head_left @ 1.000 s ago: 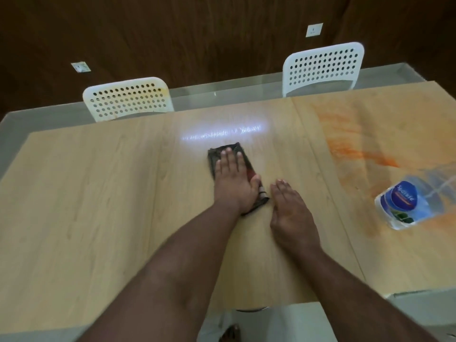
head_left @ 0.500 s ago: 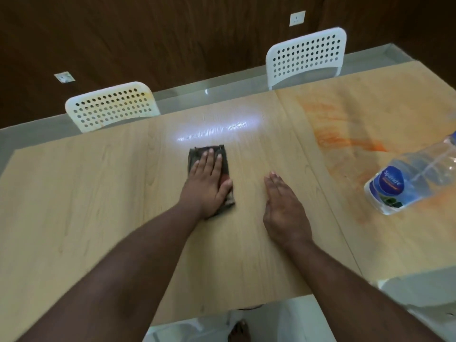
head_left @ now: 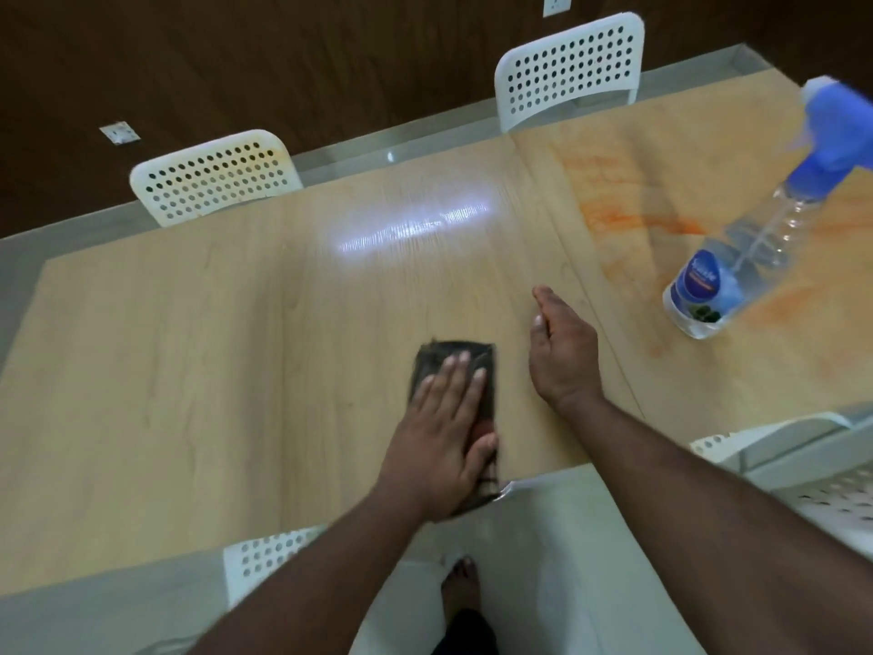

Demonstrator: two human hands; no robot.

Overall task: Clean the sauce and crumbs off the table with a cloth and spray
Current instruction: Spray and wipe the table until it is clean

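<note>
A dark folded cloth [head_left: 441,359] lies on the light wooden table [head_left: 189,371], close to its near edge. My left hand [head_left: 444,437] presses flat on the cloth with straight fingers. My right hand [head_left: 562,352] rests on its edge on the table just right of the cloth, fingers straight and holding nothing. Orange sauce smears [head_left: 628,219] cover the right part of the table. A clear spray bottle [head_left: 737,267] with a blue trigger head stands among the smears, beyond my right hand.
Two white perforated chairs [head_left: 212,177] [head_left: 571,63] stand at the far side of the table. Another white chair [head_left: 803,465] is at the near right and one [head_left: 264,555] is tucked under the near edge. My foot [head_left: 460,583] shows on the pale floor below.
My left hand has dragged the cloth back toward the near table edge. My right hand has tipped from flat onto its edge. The view has shifted, showing the whole spray bottle.
</note>
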